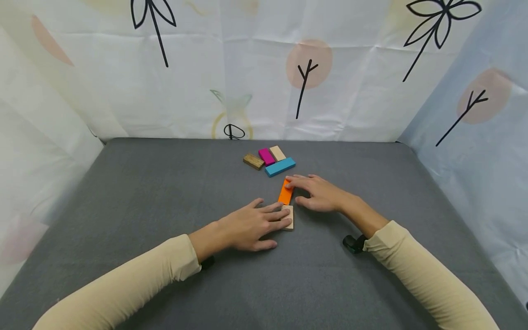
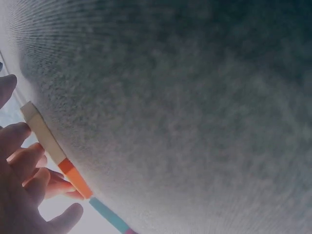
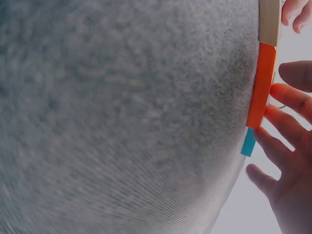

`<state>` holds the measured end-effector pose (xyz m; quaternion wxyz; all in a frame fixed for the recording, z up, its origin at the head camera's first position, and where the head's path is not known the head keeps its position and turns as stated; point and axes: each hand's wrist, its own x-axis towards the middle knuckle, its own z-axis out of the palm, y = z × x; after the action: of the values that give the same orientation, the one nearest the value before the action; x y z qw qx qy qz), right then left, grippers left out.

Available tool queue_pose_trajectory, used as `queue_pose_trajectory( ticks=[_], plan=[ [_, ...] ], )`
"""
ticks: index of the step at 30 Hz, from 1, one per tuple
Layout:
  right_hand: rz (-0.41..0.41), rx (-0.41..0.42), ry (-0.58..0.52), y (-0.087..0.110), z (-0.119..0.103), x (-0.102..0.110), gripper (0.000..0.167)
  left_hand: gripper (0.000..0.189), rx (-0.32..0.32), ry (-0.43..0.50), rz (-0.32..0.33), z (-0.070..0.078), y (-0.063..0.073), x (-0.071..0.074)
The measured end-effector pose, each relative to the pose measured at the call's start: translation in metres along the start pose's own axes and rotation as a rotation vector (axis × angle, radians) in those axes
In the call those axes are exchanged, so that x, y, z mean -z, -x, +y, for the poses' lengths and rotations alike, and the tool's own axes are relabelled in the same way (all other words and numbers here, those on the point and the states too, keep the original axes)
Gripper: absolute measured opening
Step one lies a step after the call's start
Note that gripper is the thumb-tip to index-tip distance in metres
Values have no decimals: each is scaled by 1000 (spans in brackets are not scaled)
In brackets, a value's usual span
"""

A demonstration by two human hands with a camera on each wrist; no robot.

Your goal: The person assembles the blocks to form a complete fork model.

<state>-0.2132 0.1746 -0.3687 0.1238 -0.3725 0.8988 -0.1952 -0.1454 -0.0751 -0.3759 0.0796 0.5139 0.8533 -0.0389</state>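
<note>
A pale wooden block [image 1: 290, 221] lies flat on the grey table, end to end with an orange block [image 1: 284, 195]. My left hand [image 1: 255, 225] rests its spread fingers over the pale block, thumb held apart. Fingertips of my right hand [image 1: 321, 193] touch the far part of the orange block, its thumb off to the side. In the right wrist view the orange block [image 3: 262, 87] meets the pale block [image 3: 269, 22] with their ends close together. The left wrist view also has the pale block [image 2: 46, 136] in line with the orange one [image 2: 75, 179].
Beyond the orange block lie a blue block [image 1: 280, 167], a magenta block [image 1: 266, 156], another pale block [image 1: 278, 153] and a brown block [image 1: 253, 161]. A patterned white cloth [image 1: 255, 68] hangs behind the grey table [image 1: 165, 183].
</note>
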Motion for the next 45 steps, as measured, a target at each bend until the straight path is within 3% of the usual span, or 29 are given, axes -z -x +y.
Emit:
queue_pose_trajectory(
  ticks=[7, 12, 24, 33, 45],
  plan=[
    [132, 29, 2, -4, 0, -6, 35, 67, 18, -17, -9, 0, 3, 4],
    [162, 5, 29, -6, -4, -8, 42, 65, 31, 2, 1, -2, 6, 3],
    [147, -47, 92, -16, -16, -6, 41, 66, 40, -16, 2, 2, 8, 2],
    [78, -31, 29, -19, -13, -1, 31, 65, 46, -58, 39, 12, 9, 3],
    [-5, 24, -36, -18, -16, 4, 40, 61, 77, -157, 70, 23, 10, 2]
  ],
)
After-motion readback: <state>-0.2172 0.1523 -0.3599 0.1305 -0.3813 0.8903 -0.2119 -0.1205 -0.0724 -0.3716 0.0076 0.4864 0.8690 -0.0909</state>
